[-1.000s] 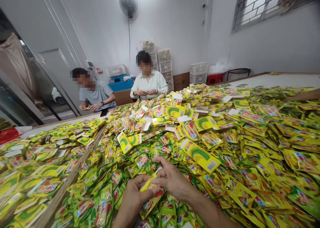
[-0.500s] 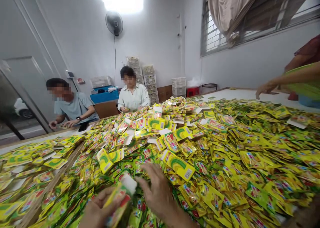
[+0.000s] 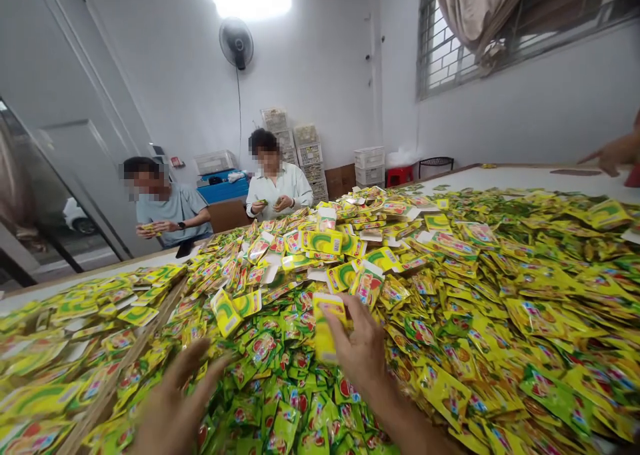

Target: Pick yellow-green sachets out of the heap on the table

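My right hand [image 3: 363,342] grips a yellow card box [image 3: 326,328] between thumb and fingers, held above the heap in front of me. My left hand [image 3: 175,395] is blurred, its fingers spread with nothing between them, low over the packets at the left. Under and between my hands lie green sachets [image 3: 295,402] with red fruit prints. Beyond them is a pile of yellow and green boxes [image 3: 320,242], some with white flaps standing out. Yellow sachets [image 3: 450,375] spread across the right side.
A wooden divider [image 3: 125,362] splits off more boxes [image 3: 45,355] at the left. Two people sit across the table, one in a light shirt [image 3: 280,188], one in a blue shirt [image 3: 173,212], both handling packets. Another person's hand [image 3: 613,155] reaches in at right. Crates [image 3: 310,155] stand behind.
The box in my left hand is gone from it, and the left hand has opened and moved left. My right hand has taken hold of a yellow box from the heap. The view has shifted right.
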{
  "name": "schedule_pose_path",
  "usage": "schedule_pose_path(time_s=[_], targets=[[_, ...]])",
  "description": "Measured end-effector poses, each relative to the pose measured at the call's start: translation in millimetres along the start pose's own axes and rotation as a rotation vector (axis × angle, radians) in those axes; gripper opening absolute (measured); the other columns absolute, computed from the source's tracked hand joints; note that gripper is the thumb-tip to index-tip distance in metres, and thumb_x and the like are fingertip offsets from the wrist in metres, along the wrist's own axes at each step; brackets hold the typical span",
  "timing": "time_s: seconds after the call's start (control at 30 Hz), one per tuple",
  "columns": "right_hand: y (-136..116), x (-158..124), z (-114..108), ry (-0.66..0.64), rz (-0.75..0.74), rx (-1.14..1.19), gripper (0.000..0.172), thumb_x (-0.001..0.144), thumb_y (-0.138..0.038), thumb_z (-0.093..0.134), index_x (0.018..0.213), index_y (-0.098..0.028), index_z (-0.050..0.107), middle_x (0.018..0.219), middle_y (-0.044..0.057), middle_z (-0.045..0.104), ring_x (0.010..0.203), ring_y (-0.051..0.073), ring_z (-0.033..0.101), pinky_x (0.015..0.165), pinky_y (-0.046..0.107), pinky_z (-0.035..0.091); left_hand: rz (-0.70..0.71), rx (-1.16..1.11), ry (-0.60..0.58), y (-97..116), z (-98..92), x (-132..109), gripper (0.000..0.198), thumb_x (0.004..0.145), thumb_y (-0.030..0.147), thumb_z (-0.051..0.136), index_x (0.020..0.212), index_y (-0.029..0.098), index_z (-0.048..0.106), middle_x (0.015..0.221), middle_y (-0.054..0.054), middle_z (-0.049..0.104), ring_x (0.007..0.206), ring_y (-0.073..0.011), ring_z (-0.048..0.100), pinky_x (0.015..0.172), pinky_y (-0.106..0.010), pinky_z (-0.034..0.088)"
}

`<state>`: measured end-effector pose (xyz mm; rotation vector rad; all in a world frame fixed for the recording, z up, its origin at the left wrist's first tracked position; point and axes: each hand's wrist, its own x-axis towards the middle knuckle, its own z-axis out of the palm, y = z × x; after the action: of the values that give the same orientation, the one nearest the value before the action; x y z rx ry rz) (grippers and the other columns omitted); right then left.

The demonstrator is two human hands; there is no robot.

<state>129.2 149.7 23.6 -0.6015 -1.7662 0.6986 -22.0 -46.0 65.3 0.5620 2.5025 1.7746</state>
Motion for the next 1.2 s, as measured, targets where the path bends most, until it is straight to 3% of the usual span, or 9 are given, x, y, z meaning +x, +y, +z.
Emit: schedule_pose_path(time_s=[0.1, 0.17, 0.3, 0.47, 0.73, 0.9, 1.03, 1.13, 1.2], targets=[[-15.6, -18.9, 17.9, -0.310, 0.229, 0.285, 0.021, 0.089, -0.039, 0.042, 0.092, -0.021, 0.053, 0.072, 0.000, 0.062, 0.063, 0.015, 0.057, 0.055, 0.025, 0.044, -0.149, -0.338, -0.510, -13.5, 56.5, -27.5, 0.079, 0.052, 0.047, 0.079, 0.119, 0.021, 0.047, 0.113, -0.011, 0.066, 0.106, -0.0281, 0.059, 0.088, -0.041, 0.051], [-15.5, -25.6, 23.3, -0.468, 0.199, 0.279, 0.021, 0.091, -0.035, 0.038, 0.096, -0.021, 0.053, 0.076, 0.000, 0.063, 0.067, 0.015, 0.058, 0.059, 0.026, 0.044, -0.253, -0.521, -0.635, -22.0, 78.1, -36.2, 0.072, 0.056, 0.044, 0.078, 0.114, 0.020, 0.043, 0.098, -0.011, 0.072, 0.090, -0.0269, 0.067, 0.073, -0.036, 0.056], [3.0, -19.8, 19.7, -0.549, -0.136, -0.160, 0.026, 0.081, -0.008, 0.045, 0.103, -0.020, 0.053, 0.098, 0.005, 0.063, 0.093, 0.021, 0.054, 0.081, 0.037, 0.040, -0.356, -0.526, -0.437, -32.6, 75.8, -30.0, 0.054, 0.058, 0.036, 0.079, 0.097, 0.022, 0.043, 0.069, -0.003, 0.073, 0.057, -0.0237, 0.068, 0.045, -0.026, 0.050], [24.8, -9.3, 29.2, -0.569, -0.302, -0.571, 0.024, 0.075, 0.001, 0.050, 0.087, -0.017, 0.061, 0.103, 0.008, 0.064, 0.096, 0.026, 0.051, 0.075, 0.039, 0.036, -0.450, -0.584, -0.398, -34.7, 57.5, -21.2, 0.058, 0.057, 0.034, 0.080, 0.103, 0.022, 0.046, 0.072, -0.002, 0.073, 0.053, -0.0206, 0.066, 0.044, -0.024, 0.050], [16.0, -8.2, 29.3, -0.232, -0.052, -0.049, 0.021, 0.090, -0.024, 0.044, 0.077, -0.018, 0.060, 0.078, 0.002, 0.064, 0.077, 0.016, 0.054, 0.070, 0.029, 0.036, -0.558, -0.809, -0.286, -32.2, 53.9, -19.9, 0.067, 0.048, 0.034, 0.084, 0.109, 0.026, 0.057, 0.077, 0.002, 0.071, 0.056, -0.0134, 0.063, 0.053, -0.021, 0.052], [9.1, -9.0, 25.2, -0.278, 0.235, 0.013, 0.030, 0.088, -0.037, 0.044, 0.066, -0.019, 0.051, 0.054, -0.004, 0.048, 0.050, 0.012, 0.046, 0.051, 0.023, 0.030, -0.796, -1.080, -0.533, -33.9, 50.6, -22.8, 0.060, 0.044, 0.056, 0.079, 0.082, 0.011, 0.068, 0.065, -0.007, 0.065, 0.048, -0.0107, 0.049, 0.039, -0.019, 0.041], [12.3, -17.0, 29.0, -0.416, 0.091, -0.222, 0.006, 0.083, -0.023, 0.051, 0.086, -0.019, 0.056, 0.070, 0.000, 0.061, 0.065, 0.016, 0.056, 0.057, 0.025, 0.035, -0.785, -1.081, -0.682, -32.0, 50.0, -29.3, 0.027, 0.062, 0.027, 0.074, 0.079, 0.005, 0.070, 0.059, -0.008, 0.064, 0.049, -0.0087, 0.048, 0.044, -0.017, 0.042], [11.2, -25.7, 33.9, -0.507, -0.085, -0.412, 0.037, 0.075, -0.016, 0.061, 0.110, -0.022, 0.052, 0.086, 0.003, 0.065, 0.081, 0.023, 0.056, 0.066, 0.030, 0.039, -0.737, -0.972, -0.607, -23.9, 48.4, -33.6, 0.021, 0.065, 0.022, 0.066, 0.077, 0.006, 0.071, 0.077, -0.014, 0.072, 0.060, -0.0163, 0.061, 0.053, -0.023, 0.052], [9.5, -28.4, 37.4, -0.558, -0.143, -0.469, 0.038, 0.072, -0.012, 0.061, 0.108, -0.022, 0.054, 0.089, 0.004, 0.064, 0.086, 0.024, 0.054, 0.071, 0.033, 0.040, -0.672, -0.915, -0.573, -18.3, 45.9, -35.6, 0.023, 0.067, 0.021, 0.061, 0.080, 0.005, 0.072, 0.090, -0.019, 0.072, 0.074, -0.0239, 0.067, 0.065, -0.031, 0.055]])
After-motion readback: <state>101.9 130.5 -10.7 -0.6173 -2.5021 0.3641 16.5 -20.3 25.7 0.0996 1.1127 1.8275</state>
